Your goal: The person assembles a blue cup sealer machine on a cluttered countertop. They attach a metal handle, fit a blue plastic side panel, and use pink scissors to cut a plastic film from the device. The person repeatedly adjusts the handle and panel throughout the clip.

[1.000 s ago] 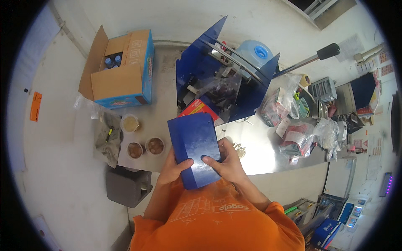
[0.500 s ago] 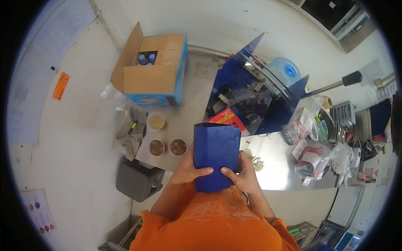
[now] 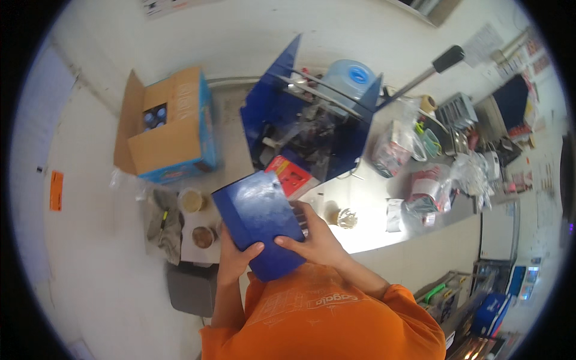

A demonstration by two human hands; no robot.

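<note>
Between my two hands, close to my chest, is a dark blue bent panel [image 3: 258,222] with a flat glossy face, tilted with its top toward the left. My left hand [image 3: 236,255] grips its left edge, thumb on the face. From the right edge my right hand [image 3: 309,237] clasps it, thumb also on the face, fingers behind. What the panel is part of I cannot tell. Just beyond it stands a large blue metal machine housing [image 3: 342,135] with a long black-handled lever [image 3: 420,78]. A red box [image 3: 291,176] leans at its near side.
An open cardboard carton [image 3: 165,141] with blue-capped bottles stands at the left. Nearer are a grey cloth [image 3: 163,225] and small filled cups [image 3: 203,237]. A large clear water bottle [image 3: 351,81] is behind the housing. Plastic-wrapped items [image 3: 427,186] crowd the bench's right side. A grey bin [image 3: 192,289] sits below.
The panel has tilted from upright toward the left, my hands still around it. The whole view has turned to the right, so the bench things appear farther left.
</note>
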